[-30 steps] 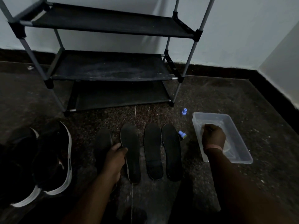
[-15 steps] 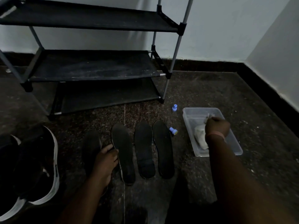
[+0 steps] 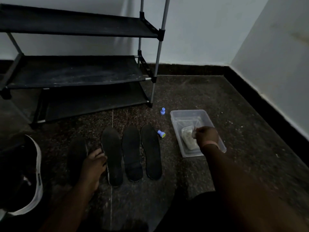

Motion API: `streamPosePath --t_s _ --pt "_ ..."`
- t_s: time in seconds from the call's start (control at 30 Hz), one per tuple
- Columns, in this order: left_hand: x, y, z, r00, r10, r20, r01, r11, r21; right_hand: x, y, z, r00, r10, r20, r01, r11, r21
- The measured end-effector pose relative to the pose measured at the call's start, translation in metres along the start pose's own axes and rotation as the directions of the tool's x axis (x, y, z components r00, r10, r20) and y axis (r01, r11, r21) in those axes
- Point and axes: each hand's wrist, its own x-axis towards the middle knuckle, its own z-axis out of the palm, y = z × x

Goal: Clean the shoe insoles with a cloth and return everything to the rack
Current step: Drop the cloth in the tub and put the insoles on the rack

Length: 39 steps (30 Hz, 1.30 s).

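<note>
In the head view, four insoles lie side by side on the floor at 6 o'clock from the rack, and a shoe sits at 9 o'clock from them. The left hand rests between the two leftmost insoles, fingers loosely bent and touching the second one's edge; a firm grasp is not visible. At 3 o'clock from the insoles the right hand reaches into the tub and pinches the cloth at its upper corner. Two blue caps lie between the insoles and the tub. The risk, as I judge it, is a dripping cloth: lifted unwrung, it would wet the floor and soak the insoles, and a snag on the rim could tip the light tub. Against the frame half a second back, the right hand sits lower in the tub, with the cloth bunched nearer its fingers, while the left hand has barely shifted.
</note>
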Motion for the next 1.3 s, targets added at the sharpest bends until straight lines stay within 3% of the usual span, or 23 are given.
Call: streamPosePath --t_s 0.33,0.63,0.73,0.8,0.93,1.13,1.3 --pt "-0.010 -0.006 -0.011 1.000 -0.006 -0.014 0.006 1.000 -0.006 -0.019 0.001 0.007 0.997 -0.005 0.075 0.015 0.990 -0.139" --pt "-0.024 -0.001 -0.020 0.999 0.001 -0.044 0.000 1.000 0.028 -0.056 -0.030 -0.011 0.999 -0.032 0.024 0.037 0.962 -0.272" --pt "-0.031 0.003 -0.022 0.998 -0.007 -0.061 0.010 0.999 0.049 -0.095 -0.047 0.006 0.962 -0.167 0.216 0.232 0.916 -0.326" --pt "-0.034 0.004 -0.026 0.998 -0.015 -0.059 0.018 0.999 0.047 -0.128 -0.052 0.032 0.878 -0.268 0.396 0.380 0.894 -0.238" --pt "-0.045 0.000 -0.038 0.998 -0.023 -0.064 0.028 0.996 0.084 -0.194 -0.063 0.078 0.769 -0.276 0.577 0.476 0.849 -0.228" --pt "-0.041 0.002 -0.058 0.973 0.101 -0.207 -0.038 0.957 0.288 -0.262 -0.055 0.141 0.822 -0.291 0.490 0.435 0.875 -0.210" --pt "-0.030 -0.007 -0.067 0.908 0.145 -0.393 0.080 0.862 0.501 -0.273 -0.056 0.169 0.825 -0.303 0.476 0.465 0.843 -0.269"
